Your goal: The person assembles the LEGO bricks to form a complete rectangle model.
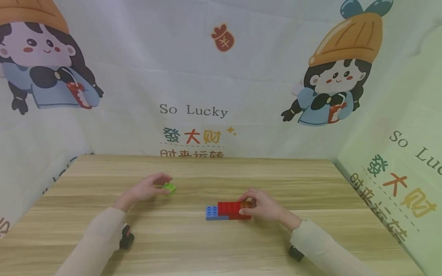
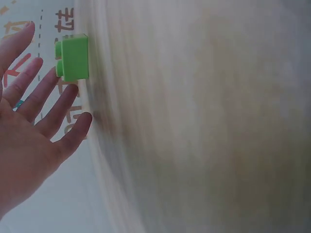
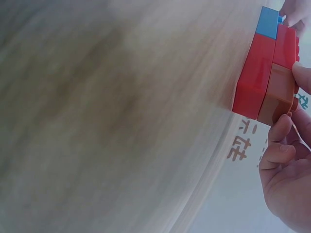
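Right hand (image 1: pixel 264 205) pinching, left hand (image 1: pixel 148 188) holding nothing
Right fingers are gripping the orange plastic brick (image 3: pixel 278 90) atop red and blue plastic bricks (image 1: pixel 228 207); left fingers, loosely spread, are hovering beside the lime-green plastic block (image 2: pixel 75 58) on the wood-grain counter (image 1: pixel 155 245). Careless closing could topple it.

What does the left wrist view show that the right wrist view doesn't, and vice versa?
Only the left wrist view shows the green brick. Only the right wrist view shows the right hand, the orange brick it grips, the red bricks and the blue brick. Both show the table, the cloth and part of the left hand.
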